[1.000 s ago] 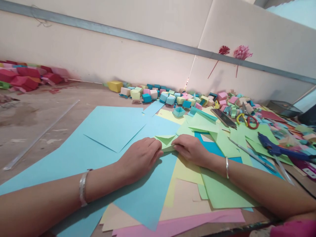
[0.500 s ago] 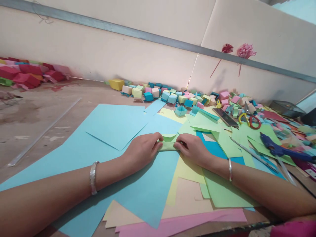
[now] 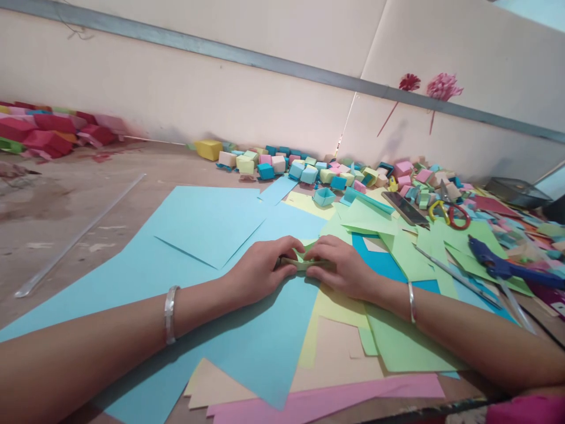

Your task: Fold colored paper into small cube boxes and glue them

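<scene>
A small folded piece of light green paper point(image 3: 304, 259) lies on a large light blue sheet point(image 3: 185, 259) in the middle of the table. My left hand point(image 3: 260, 271) pinches its left end with curled fingers. My right hand point(image 3: 339, 268) pinches its right end, fingertips almost meeting those of the left. Most of the green piece is hidden between the fingers. Each wrist wears a silver bangle.
Green, yellow, pink and beige sheets point(image 3: 397, 341) overlap under my right arm. A row of small folded paper boxes point(image 3: 309, 171) runs along the wall. Scissors point(image 3: 450, 212), a phone point(image 3: 404, 207) and a blue glue gun point(image 3: 498, 265) lie at right; a clear ruler point(image 3: 75, 238) at left.
Both hands have closed in on the green paper, which went from a flat flap to a narrow folded strip, now mostly covered by the fingers.
</scene>
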Tool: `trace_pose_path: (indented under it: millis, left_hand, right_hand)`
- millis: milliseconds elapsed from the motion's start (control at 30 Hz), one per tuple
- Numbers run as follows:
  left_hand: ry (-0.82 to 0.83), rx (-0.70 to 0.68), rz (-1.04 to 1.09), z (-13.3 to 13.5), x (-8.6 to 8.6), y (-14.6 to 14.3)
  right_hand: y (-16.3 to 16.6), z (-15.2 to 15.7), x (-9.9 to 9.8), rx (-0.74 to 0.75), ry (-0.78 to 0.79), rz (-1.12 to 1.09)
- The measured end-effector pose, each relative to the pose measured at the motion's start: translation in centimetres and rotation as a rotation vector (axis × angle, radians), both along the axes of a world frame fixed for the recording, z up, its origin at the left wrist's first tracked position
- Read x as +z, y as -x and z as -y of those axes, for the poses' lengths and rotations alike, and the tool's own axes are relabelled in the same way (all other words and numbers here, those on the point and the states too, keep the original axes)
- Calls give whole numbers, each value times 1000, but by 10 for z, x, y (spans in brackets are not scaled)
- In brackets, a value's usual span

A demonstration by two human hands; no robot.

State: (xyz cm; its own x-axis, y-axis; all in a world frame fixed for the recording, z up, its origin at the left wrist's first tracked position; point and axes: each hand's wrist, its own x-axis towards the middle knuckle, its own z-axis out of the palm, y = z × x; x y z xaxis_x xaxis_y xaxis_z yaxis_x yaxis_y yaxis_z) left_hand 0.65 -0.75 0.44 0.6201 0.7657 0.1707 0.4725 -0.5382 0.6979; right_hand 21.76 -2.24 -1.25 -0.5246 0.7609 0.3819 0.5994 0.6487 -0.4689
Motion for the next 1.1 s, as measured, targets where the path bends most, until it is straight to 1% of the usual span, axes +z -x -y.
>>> trace_pose_path:
  millis: [100, 200, 267, 367, 467, 533, 667, 733, 867, 900, 1000, 1100]
  left_hand:
    - [-4, -19, 20, 0, -1, 0]
    - [-28, -13, -1, 1, -1, -1]
    - [-23, 12, -7, 1, -1, -1]
    - [-48, 70, -34, 3, -1, 0]
    - [-152, 115, -79, 4, -2, 0]
    - [-216, 105, -115, 4, -4, 1]
    - [-302, 88, -229, 3, -6, 3]
    - [-339, 116, -263, 2, -7, 4]
    - [-429, 195, -246, -1, -9, 6]
    - [-442, 187, -250, -2, -10, 7]
    - [-431, 107, -270, -4, -11, 9]
    - [-426, 56, -264, -5, -11, 9]
  right_hand:
    - [0, -2, 0, 87, 16, -24]
    - [0, -3, 1, 78, 55, -37]
    - [1, -1, 2, 34, 82, -58]
    - [1, 1, 4, -78, 110, -102]
    - [2, 0, 3, -179, 102, -63]
    - [2, 0, 0, -229, 81, 9]
    - [4, -1, -4, -302, 54, 134]
    - [5, -1, -4, -330, 47, 167]
    - [5, -2, -5, -337, 37, 205]
    - [5, -2, -5, -338, 42, 208]
    - [4, -2, -5, -356, 35, 187]
    - [3, -2, -6, -318, -68, 154]
